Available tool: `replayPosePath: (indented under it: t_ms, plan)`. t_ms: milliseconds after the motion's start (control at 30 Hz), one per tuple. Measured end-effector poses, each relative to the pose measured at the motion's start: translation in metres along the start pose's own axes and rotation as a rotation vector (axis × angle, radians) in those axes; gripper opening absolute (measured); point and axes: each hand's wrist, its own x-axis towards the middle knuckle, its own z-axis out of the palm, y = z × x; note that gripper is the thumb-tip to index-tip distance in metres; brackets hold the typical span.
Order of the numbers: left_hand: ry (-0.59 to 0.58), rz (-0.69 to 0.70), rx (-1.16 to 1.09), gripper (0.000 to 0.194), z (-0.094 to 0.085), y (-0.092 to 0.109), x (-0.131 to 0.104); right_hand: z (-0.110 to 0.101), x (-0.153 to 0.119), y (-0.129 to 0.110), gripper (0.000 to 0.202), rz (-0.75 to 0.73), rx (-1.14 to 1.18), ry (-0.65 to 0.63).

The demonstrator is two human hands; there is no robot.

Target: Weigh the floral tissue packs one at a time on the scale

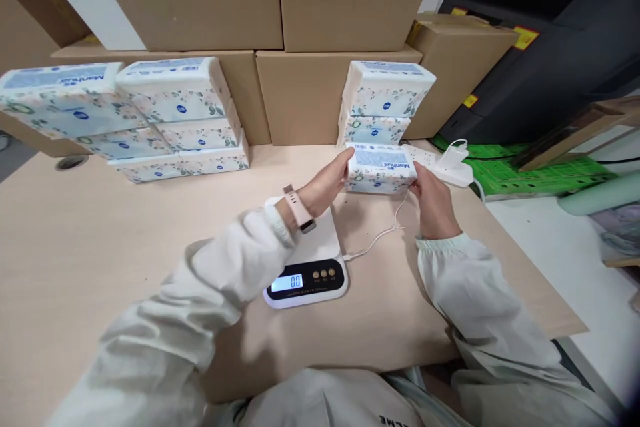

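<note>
Between my two hands is a tissue pack [381,173] with a floral print and a blue label. My left hand [327,183] grips its left end, and my right hand [436,203] grips its right end. The pack is in front of a stack of similar tissue packs [387,97] at the back right. Below my left forearm lies a white kitchen scale [320,237], partly covered by my sleeve; its lit display [289,282] reads 0.0. A white cable [375,238] runs from the scale toward the back.
More tissue packs [175,113] are stacked at the back left. Cardboard boxes [305,93] line the rear of the table [165,227]. A white power strip [453,170] with a plugged-in adapter [454,155] sits at the right, beside a green box [535,173].
</note>
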Motion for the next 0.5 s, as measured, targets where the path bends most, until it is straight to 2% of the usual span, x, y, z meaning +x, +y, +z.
replayPosePath:
  t_ms: [67, 133, 200, 300, 400, 500]
  plan:
    - [-0.027, 0.105, 0.02, 0.053, -0.008, 0.012, -0.036, 0.002, -0.02, -0.016, 0.051, -0.09, 0.089, -0.072]
    - [-0.006, 0.183, 0.049, 0.051, -0.02, 0.023, -0.084, 0.007, -0.047, -0.031, 0.052, -0.18, 0.139, -0.183]
    - [0.06, 0.186, 0.069, 0.053, -0.034, 0.026, -0.135, 0.014, -0.077, -0.041, 0.054, -0.208, 0.141, -0.323]
    - [0.173, 0.12, 0.092, 0.057, -0.051, 0.015, -0.194, 0.025, -0.113, -0.047, 0.059, -0.161, 0.115, -0.555]
    - [0.237, 0.083, 0.102, 0.057, -0.06, -0.006, -0.221, 0.033, -0.13, -0.042, 0.063, -0.113, 0.091, -0.692]
    - [0.227, 0.065, 0.105, 0.057, -0.065, -0.022, -0.223, 0.036, -0.133, -0.032, 0.06, -0.103, 0.061, -0.679]
